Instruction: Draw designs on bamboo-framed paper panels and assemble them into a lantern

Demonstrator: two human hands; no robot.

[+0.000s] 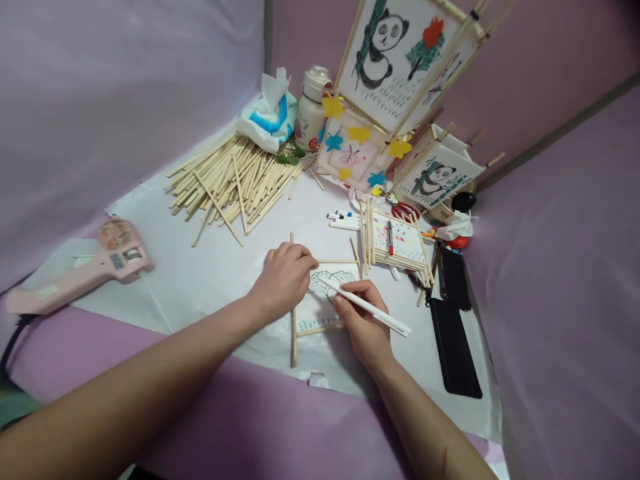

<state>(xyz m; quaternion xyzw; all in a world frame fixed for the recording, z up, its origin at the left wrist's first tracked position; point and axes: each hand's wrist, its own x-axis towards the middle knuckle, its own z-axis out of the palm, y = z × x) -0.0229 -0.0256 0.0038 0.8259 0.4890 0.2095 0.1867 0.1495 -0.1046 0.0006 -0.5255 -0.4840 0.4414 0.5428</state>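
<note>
In the head view a small drawing [317, 317] lies on the table in a frame of thin wooden sticks. It shows a dotted treetop outline and short green grass strokes. Bent fingers of my left hand [286, 279] hold the frame at its upper left, and the hand hides that corner. My right hand [364, 320] grips a slim white marker pen [373, 308] between thumb and fingers. The pen slants across the drawing, its tip at the treetop outline. Part of the paper's right side is hidden behind my right hand.
A pink hot glue gun [117, 257] lies left. Behind are a wooden stick pile [235, 180], a tissue pack [270, 117], a bottle [311, 110] and a panda lantern [385, 63]. Stacked stick frames [400, 240], markers [345, 221] and a black phone [455, 347] are right.
</note>
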